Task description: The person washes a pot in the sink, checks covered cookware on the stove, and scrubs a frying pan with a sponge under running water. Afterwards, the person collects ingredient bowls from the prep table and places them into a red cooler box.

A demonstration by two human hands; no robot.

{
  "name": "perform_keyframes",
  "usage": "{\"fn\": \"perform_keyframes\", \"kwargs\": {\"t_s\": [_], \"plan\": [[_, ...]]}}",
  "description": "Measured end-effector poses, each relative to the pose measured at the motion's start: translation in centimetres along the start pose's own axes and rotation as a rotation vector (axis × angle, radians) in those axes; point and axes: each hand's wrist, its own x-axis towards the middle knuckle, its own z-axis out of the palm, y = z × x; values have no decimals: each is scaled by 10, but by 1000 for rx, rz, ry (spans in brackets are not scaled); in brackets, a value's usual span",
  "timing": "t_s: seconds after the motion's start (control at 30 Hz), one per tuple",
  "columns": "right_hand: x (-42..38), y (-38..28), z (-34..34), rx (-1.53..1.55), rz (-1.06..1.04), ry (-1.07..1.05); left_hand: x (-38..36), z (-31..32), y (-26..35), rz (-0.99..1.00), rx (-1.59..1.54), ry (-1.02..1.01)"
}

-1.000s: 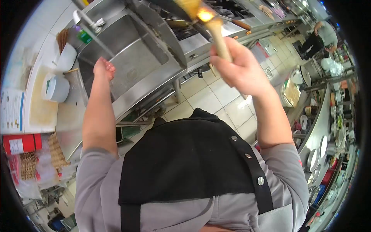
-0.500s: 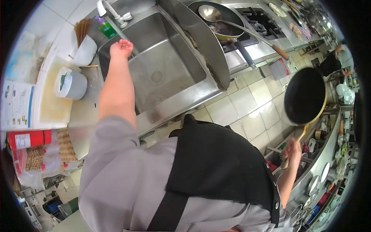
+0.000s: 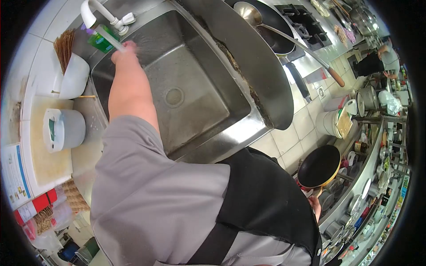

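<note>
Water from the white tap [image 3: 91, 15] runs over my left hand [image 3: 124, 52], which is stretched out above the upper left of the steel sink [image 3: 195, 84]. The stream and splashes blur its fingers, and I cannot tell how they are curled. A green bottle [image 3: 101, 41] stands just behind this hand. Low on the right, my right hand [image 3: 314, 205] grips the handle of a frying pan [image 3: 320, 166], which has a black inside and a yellowish outer edge. My apron partly hides that hand.
Left of the sink are a brush [image 3: 66, 48] in a white holder and a white tub [image 3: 66, 128]. Beyond the metal divider [image 3: 266, 84], a ladle [image 3: 306, 48] lies across a wok [image 3: 275, 26] beside the stove. White buckets [image 3: 330, 123] and loaded shelves stand right; another person [image 3: 381, 60] is farther off.
My view has turned toward the sink. My left hand has moved into the running water. My right hand has lowered the frying pan closer to my side.
</note>
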Motion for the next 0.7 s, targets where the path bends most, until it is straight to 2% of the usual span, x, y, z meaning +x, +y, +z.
{"fn": "perform_keyframes", "kwargs": {"t_s": [0.23, 0.33, 0.47, 0.5, 0.6, 0.67, 0.7], "plan": [[10, 2, 7, -15, -26, -40, 9, 0, 20, -97, -59, -13], [16, -9, 15, -15, -43, -88, -29, 4, 26, -134, -216, 13], [23, -26, 25, 167, 107, -128, -53, -6, 21, -179, -227, 3], [25, -28, 27, 115, 86, -120, -62, -10, 23, -272, -288, -31], [32, -29, 27, -9, 24, -137, -94, -21, 14, -289, -50, -99], [23, -37, 34, -46, 10, -144, -74, -38, 11, -334, 463, -224], [15, -42, 38, -61, 7, -132, -99, -53, 6, -76, 874, -375]]}}
